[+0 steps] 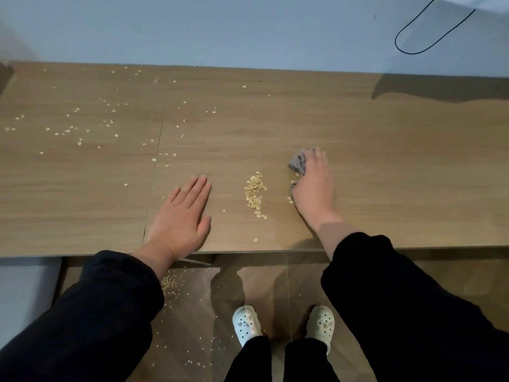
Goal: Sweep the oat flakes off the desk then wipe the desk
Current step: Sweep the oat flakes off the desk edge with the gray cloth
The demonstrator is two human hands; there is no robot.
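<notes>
Wood-grain desk [358, 150] stretches across the frame as a person in dark sleeves leans over its near edge. The left hand [183, 219] lies flat and open on the surface, fingers together and pointing far-right, holding nothing. The right hand [314, 186] presses palm-down on a grey cloth [298, 162], fingers spread over it; the cloth bunches out at the hand's far-left side, and how firmly it is gripped is hard to judge from above. Between the two hands sits a small pile of oat flakes [254, 190], with a few stray flakes just beside the cloth. More scattered flakes [80, 125] dot the far-left part of the desk. Some spilled flakes [168, 282] lie on the floor [440, 277] below the near edge, left of the person's white clogs [246, 323].
</notes>
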